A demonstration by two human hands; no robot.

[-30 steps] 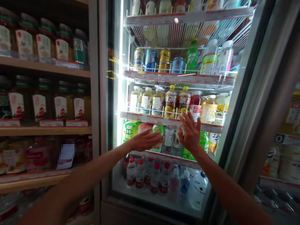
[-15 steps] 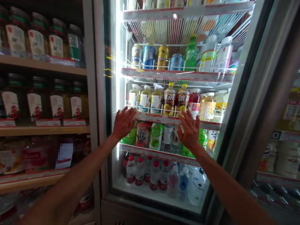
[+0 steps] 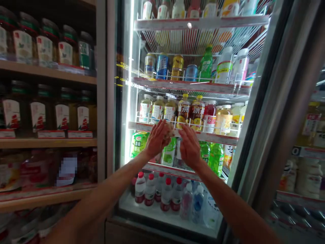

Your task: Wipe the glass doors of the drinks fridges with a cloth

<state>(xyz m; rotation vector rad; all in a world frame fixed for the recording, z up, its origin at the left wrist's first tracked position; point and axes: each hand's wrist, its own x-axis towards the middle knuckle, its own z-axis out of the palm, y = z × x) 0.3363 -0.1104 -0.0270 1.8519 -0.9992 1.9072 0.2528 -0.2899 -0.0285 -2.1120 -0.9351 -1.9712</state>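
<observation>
Both hands are raised in front of a lit drinks fridge (image 3: 200, 24), fingers stretched out and holding nothing. My left hand (image 3: 157, 138) is before the middle shelves and overlaps a green-and-white drink bottle (image 3: 168, 154). A pale blur lies along its fingertips; whether they touch the glass I cannot tell. Close to its right, my right hand (image 3: 190, 145) is slightly smeared, palm turned toward the left one, with a gap between them. Above the hands stand brown iced-tea bottles with yellow caps (image 3: 197, 112) and pale tea bottles (image 3: 157, 109). Green bottles (image 3: 216, 158) show beside my right wrist.
Shelves of large dark-lidded jars (image 3: 38, 108) line the left side. Red-capped bottles (image 3: 166, 195) stand on the fridge floor, cans (image 3: 177, 67) on an upper shelf. A thick metal frame (image 3: 281, 101) runs down the right, with more bottles beyond it.
My hands have come closer together: the left moved right, the right moved left. The view has tilted a little, so the upper fridge shelves sit lower in the picture.
</observation>
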